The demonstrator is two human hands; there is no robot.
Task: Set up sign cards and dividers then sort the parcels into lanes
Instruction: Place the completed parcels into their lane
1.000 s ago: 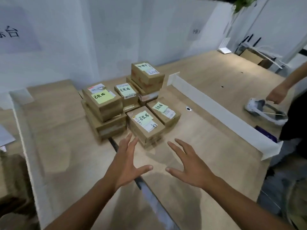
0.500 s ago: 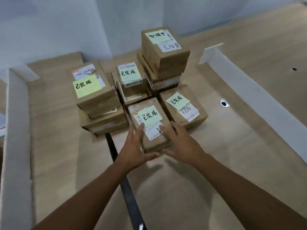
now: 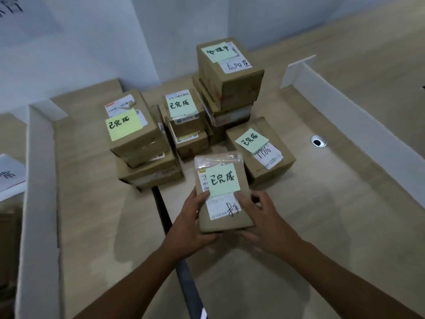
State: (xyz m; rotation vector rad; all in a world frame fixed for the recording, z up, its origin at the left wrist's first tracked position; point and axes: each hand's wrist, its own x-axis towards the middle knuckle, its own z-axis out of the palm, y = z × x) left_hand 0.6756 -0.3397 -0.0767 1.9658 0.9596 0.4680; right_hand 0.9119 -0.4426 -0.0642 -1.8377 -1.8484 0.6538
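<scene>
A brown cardboard parcel (image 3: pixel 220 176) with a green sticky note and a white label is lifted off the table, its top tilted toward me. My left hand (image 3: pixel 190 224) grips its left side with the thumb on top. My right hand (image 3: pixel 264 219) grips its right side the same way. Behind it sit more brown parcels with green notes: a stack at the left (image 3: pixel 135 137), a middle stack (image 3: pixel 184 125), a tall stack at the back (image 3: pixel 230 72) and a single parcel at the right (image 3: pixel 264 153). White dividers stand at the left (image 3: pixel 39 180) and at the right (image 3: pixel 358 125).
A dark seam (image 3: pixel 165 217) runs along the wooden table under my arms. A round cable hole (image 3: pixel 318 141) lies right of the parcels. A white sheet with writing (image 3: pixel 10 176) lies beyond the left divider. White walls close the back.
My hands reached forward from open above the table, took the nearest parcel by both sides and lifted it toward me. The camera moved closer to the pile.
</scene>
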